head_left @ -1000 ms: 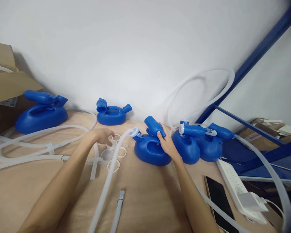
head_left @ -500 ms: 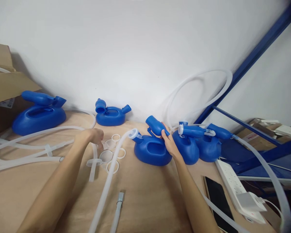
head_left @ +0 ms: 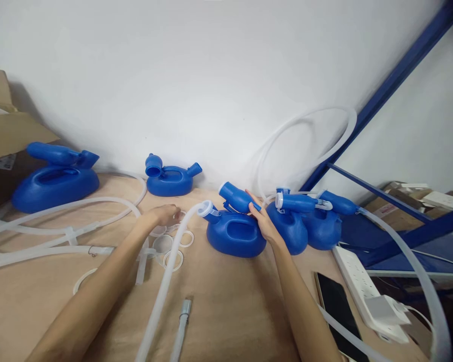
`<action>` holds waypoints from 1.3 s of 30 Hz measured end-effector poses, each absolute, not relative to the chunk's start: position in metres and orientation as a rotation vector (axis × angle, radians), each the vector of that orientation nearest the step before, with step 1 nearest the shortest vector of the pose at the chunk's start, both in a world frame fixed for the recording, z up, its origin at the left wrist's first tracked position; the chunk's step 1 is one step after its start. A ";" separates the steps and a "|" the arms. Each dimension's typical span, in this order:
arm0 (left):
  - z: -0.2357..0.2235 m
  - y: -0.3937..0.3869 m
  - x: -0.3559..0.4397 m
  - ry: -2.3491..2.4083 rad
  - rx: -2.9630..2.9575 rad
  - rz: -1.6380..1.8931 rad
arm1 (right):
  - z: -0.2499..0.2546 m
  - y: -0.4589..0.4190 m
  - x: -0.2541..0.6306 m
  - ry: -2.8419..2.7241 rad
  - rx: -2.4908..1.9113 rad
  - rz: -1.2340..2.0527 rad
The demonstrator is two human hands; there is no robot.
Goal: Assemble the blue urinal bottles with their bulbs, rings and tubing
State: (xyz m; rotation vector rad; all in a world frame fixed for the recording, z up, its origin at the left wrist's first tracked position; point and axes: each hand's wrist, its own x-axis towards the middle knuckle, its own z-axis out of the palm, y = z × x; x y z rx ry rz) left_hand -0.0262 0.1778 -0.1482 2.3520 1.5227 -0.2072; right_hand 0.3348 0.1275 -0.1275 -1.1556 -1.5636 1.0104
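Observation:
My left hand (head_left: 166,215) is over the loose white sealing rings (head_left: 186,239) and clear plastic caps (head_left: 162,245), its fingers bent together at the farthest ring. Whatever those fingertips hold, if anything, is hidden. With my right hand (head_left: 262,219) I grip the narrow end of a blue funnel-shaped piece (head_left: 236,198), tilted above a blue urinal bottle (head_left: 230,246). My palm rests against the bottle's right side. A clear tube (head_left: 166,281) with a white cap (head_left: 206,208) runs from the bottle's left spout toward me.
More blue urinal bottles stand at the left (head_left: 56,186), back (head_left: 169,185) and right (head_left: 292,226). Coiled clear tubes (head_left: 41,229) cover the left side near a cardboard box (head_left: 18,133). A grey-ended tube (head_left: 184,311) lies in front; a phone (head_left: 337,311) and power strip (head_left: 362,286) lie right.
My left hand has moved right, from the clear caps to the farthest white ring. My right hand keeps its grip, and the funnel-shaped piece has shifted slightly left in view.

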 end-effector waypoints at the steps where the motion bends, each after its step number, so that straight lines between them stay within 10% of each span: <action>1: -0.146 0.177 -0.027 1.517 2.342 -0.236 | -0.128 0.128 0.335 -1.570 -1.149 0.999; 23: -0.130 0.173 -0.049 1.702 2.079 -0.466 | -0.133 0.131 0.333 -1.601 -1.171 0.921; 39: -0.073 0.149 -0.068 1.590 2.051 0.796 | -0.116 0.120 0.330 -1.505 -1.057 0.920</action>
